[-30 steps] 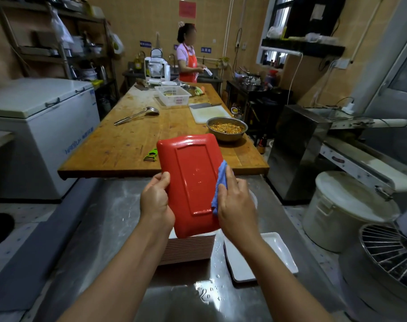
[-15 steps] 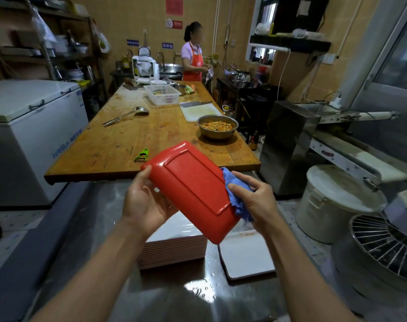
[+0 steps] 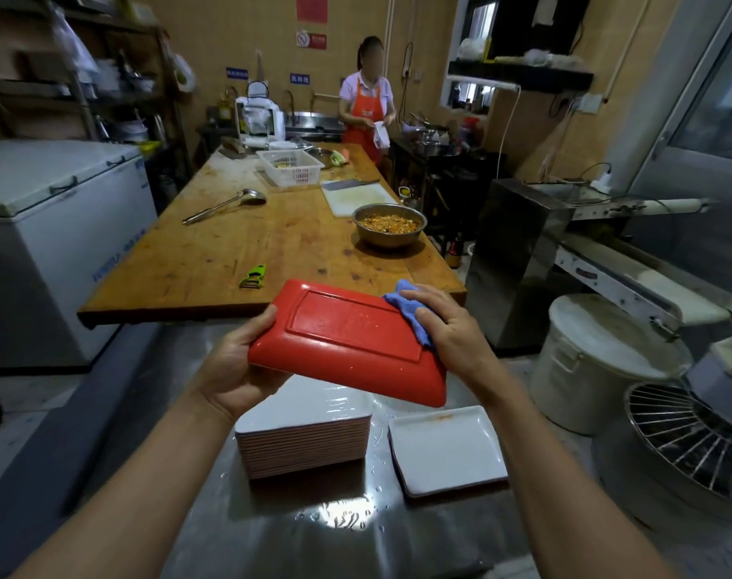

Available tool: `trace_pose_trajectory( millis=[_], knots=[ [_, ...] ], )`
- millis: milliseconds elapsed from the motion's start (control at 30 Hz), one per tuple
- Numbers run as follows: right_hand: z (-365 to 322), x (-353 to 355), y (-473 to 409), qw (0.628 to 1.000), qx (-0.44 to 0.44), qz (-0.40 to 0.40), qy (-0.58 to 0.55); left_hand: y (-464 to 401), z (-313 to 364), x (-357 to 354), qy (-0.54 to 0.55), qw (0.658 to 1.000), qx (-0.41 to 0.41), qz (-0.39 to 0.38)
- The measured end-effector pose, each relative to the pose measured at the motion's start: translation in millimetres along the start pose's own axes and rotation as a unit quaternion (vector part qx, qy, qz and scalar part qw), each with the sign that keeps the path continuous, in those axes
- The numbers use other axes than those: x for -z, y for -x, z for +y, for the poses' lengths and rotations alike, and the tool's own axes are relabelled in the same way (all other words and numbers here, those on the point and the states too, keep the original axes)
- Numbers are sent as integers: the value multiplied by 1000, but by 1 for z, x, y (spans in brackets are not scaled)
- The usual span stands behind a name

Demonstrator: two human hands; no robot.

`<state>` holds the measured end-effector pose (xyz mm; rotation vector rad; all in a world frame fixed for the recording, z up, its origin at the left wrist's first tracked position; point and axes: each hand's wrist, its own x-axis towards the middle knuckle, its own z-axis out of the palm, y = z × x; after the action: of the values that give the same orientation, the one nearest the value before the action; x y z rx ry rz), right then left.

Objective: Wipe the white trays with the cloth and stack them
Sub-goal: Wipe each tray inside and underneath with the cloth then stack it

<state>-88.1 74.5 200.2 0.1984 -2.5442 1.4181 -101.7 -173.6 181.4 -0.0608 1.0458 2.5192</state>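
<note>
A tray (image 3: 347,340) is held upside down above the steel counter, its red underside facing me. My left hand (image 3: 239,365) grips its left short edge, thumb on top. My right hand (image 3: 447,332) presses a blue cloth (image 3: 410,311) onto the tray's right end, fingers curled over the cloth. Below the held tray stands a tall stack of trays (image 3: 305,432), white on top with reddish rims. A single white tray (image 3: 447,451) lies flat to the right of the stack, with a small orange smear at its far edge.
The steel counter (image 3: 335,532) is wet near the stack. Beyond it a wooden table (image 3: 239,252) carries a green peeler (image 3: 253,277), a ladle, a metal bowl of food (image 3: 389,224), a cutting board and a white basket. A person in an orange apron stands at the far end. Machines and a white bucket (image 3: 602,361) stand to the right.
The tray has swung from upright on end to lying nearly flat, long side left to right. My right hand with the cloth has moved from the tray's side edge onto its right end.
</note>
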Motion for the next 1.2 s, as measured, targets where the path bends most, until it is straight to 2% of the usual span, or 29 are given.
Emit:
trace_pose_trajectory(
  millis=[133, 300, 400, 533, 733, 833, 967, 1100, 1200],
  knots=[
    [0, -6, 21, 998, 17, -16, 50, 1, -3, 5, 16, 1000, -6, 8],
    [-3, -13, 50, 993, 64, -13, 95, 0, -7, 7, 47, 997, -24, 54],
    [-2, -22, 56, 975, 111, 22, 189, 2, -11, 3, 63, 995, -39, 65],
    [-6, -46, 57, 943, 159, 71, 284, 2, -20, -9, 25, 995, -54, 77],
    [-31, -96, 55, 929, 220, 83, 285, 5, -37, -18, 38, 996, -46, 71],
    [-47, -108, 47, 934, 206, 56, 286, 6, -39, -17, 29, 997, -51, 55],
    [-56, -108, 27, 952, 158, -14, 262, 10, -39, -15, -7, 995, -101, 15],
    [-48, -93, 8, 962, 114, -36, 245, 12, -39, -8, -39, 992, -116, 35],
    [-28, -76, -1, 954, 77, -31, 287, 13, -37, -2, -24, 991, -119, 54]
  ],
)
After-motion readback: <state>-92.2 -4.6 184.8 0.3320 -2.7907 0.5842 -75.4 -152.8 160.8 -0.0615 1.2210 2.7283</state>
